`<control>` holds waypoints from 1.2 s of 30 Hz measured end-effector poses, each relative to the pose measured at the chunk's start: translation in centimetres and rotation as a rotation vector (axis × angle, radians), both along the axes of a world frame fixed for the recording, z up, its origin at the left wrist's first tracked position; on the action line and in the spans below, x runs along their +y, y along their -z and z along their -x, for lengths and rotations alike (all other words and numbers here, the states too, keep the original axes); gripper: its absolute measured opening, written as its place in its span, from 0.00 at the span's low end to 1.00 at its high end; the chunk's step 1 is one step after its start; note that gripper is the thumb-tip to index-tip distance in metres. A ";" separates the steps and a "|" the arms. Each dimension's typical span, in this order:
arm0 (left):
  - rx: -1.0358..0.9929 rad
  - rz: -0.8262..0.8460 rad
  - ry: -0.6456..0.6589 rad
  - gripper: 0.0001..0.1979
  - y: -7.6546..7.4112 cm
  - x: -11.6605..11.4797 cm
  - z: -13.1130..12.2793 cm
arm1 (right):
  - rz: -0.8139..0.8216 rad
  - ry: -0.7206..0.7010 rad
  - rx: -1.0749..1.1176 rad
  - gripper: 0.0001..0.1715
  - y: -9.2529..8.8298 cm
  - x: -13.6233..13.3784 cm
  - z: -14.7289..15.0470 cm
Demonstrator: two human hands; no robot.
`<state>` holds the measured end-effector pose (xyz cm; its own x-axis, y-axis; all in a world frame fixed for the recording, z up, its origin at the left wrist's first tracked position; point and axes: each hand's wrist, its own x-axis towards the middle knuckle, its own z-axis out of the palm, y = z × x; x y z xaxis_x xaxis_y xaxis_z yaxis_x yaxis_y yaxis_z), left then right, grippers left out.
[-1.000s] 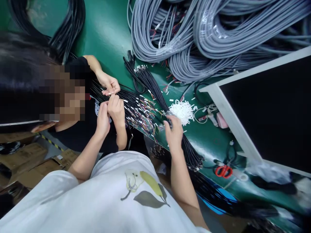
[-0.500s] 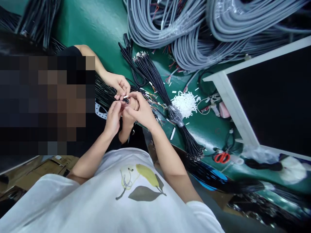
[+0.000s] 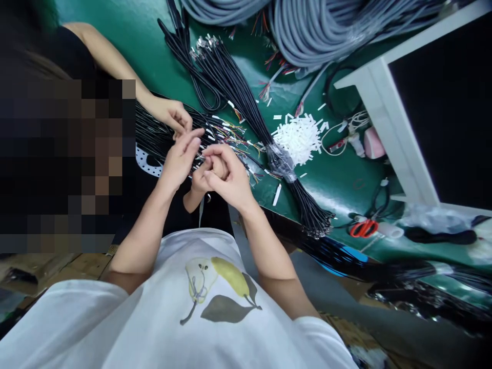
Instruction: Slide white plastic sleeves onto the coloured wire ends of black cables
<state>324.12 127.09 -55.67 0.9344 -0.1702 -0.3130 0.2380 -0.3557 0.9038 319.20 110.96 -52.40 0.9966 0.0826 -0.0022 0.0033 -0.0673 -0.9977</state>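
My left hand (image 3: 180,156) is raised over the near edge of the black cable bundle (image 3: 154,128), its fingers stretched out with nothing visible in them. To its right my right hand (image 3: 230,177) has thumb and fingers curled towards each other in front of another person's hand (image 3: 200,179); anything between its fingertips is hidden or too small to name. That person's other hand (image 3: 175,117) rests over the cables just beyond my left hand. Thin coloured wire ends with white sleeves (image 3: 230,134) fan out behind my right hand.
A tied black cable bundle (image 3: 246,102) crosses the green table (image 3: 330,189). Beside it lie a pile of white tubes (image 3: 298,138) and a white marker-like stick (image 3: 277,195). Red-handled scissors (image 3: 363,228), grey cable coils (image 3: 319,36) and a white-framed panel (image 3: 407,133) stand further right and back.
My left hand has opened and drawn away from the shared grip, leaving a gap to my right hand. The other person's far hand has moved left. The view has shifted.
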 end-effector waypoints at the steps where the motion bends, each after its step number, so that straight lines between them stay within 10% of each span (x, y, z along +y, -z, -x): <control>1: 0.036 -0.008 0.075 0.18 0.8 -0.3 -0.2 | 0.000 0.010 -0.006 0.16 0.0 -0.2 0.4; 10: 0.141 -0.060 -0.041 0.16 6.9 -2.3 0.1 | -0.086 0.285 0.217 0.16 3.9 -3.1 5.3; 16: -0.047 -0.213 0.056 0.14 5.6 -2.9 1.4 | -0.272 0.419 0.336 0.05 7.2 -3.9 5.4; 21: -0.190 -0.242 0.414 0.10 3.4 -4.6 2.1 | -0.473 0.520 0.431 0.05 6.3 -4.6 4.2; 24: -0.238 -0.247 0.380 0.11 3.1 -5.9 1.3 | -0.599 0.561 0.416 0.08 5.5 -5.6 4.4; 28: -0.341 -0.277 0.191 0.09 3.3 -7.8 -1.5 | -0.650 0.549 0.317 0.07 5.8 -6.7 5.3; 36: -0.344 -0.132 0.430 0.07 7.2 -17.4 -9.0 | -0.691 0.645 0.397 0.16 7.7 -7.7 3.6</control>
